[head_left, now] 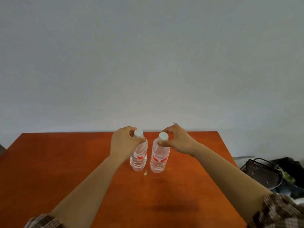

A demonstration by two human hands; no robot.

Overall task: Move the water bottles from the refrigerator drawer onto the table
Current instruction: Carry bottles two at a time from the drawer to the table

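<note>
This looks like a plain room in a home, sparsely furnished. A bare, pale grey-white painted wall fills most of the view, with no fittings on it. Against it stands a glossy orange-brown wooden tabletop. On the floor to the right lies a dark plastic slatted basket beside a heap of dark bags or cloth, the casual clutter of a lived-in place rather than a shop or lab.

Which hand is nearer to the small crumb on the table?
Left, slightly. The left hand grips a bottle neck up and left of the crumb; the right hand grips the other bottle farther up and right.
</note>
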